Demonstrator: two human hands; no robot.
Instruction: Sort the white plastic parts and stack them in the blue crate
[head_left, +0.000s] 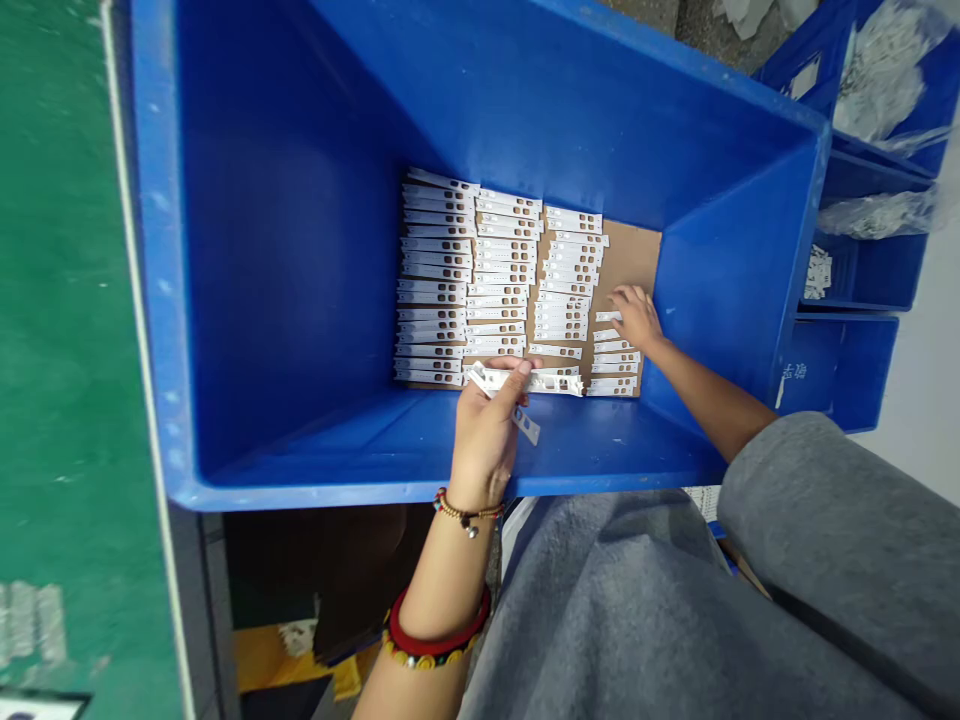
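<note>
White plastic strips (551,382) with small holes are the main things here. The fingers (517,372) of the left hand (487,435) are closed around a bunch of them, just over the nearest row, and one loose strip hangs below this hand. The fingers (622,298) of the right hand (637,318) are a little spread and lie on a strip at the end of the shortest row; I cannot tell if they pinch it.

Three long columns of strips lie side by side, neatly overlapped, on a flat brown cardboard sheet (634,255). A fourth column beside the right hand is shorter and less even, and past it the brown cardboard shows. This sheet lies on the bottom of a deep blue plastic crate (157,250) with smooth, glossy walls.

On the left arm are a thin beaded bracelet (465,512) and a red bangle (435,640). Soft grey sleeves (825,520) cover the upper arms. Outside the crate are a green surface (67,300) and smaller blue plastic bins (862,270) holding white parts in clear bags (877,90).
</note>
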